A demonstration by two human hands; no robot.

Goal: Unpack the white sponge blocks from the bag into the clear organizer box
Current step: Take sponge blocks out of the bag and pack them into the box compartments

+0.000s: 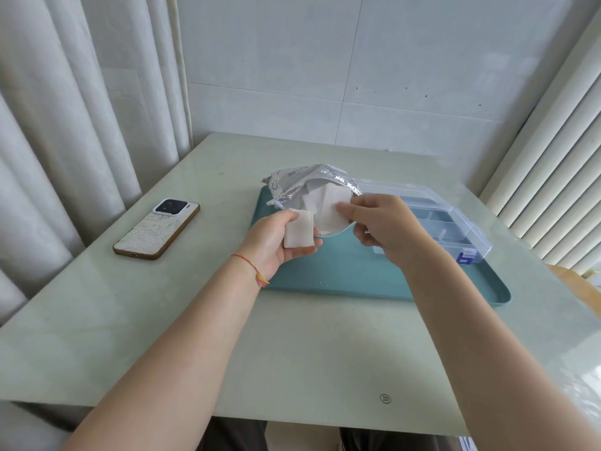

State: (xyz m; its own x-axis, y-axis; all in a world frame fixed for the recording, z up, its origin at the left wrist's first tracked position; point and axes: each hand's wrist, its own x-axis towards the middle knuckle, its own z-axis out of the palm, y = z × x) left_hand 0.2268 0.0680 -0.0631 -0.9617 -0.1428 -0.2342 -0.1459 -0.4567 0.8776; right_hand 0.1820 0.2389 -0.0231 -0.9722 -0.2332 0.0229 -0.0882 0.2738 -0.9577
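1. The left hand [276,237] grips one white sponge block [299,230] just outside the bag [292,182].
2. The right hand [380,222] pinches a second sponge block [331,203] at the bag's mouth.
3. The organizer box [455,219] lies to the right, behind the right hand, the nearer one; its long axis runs away and leftward.
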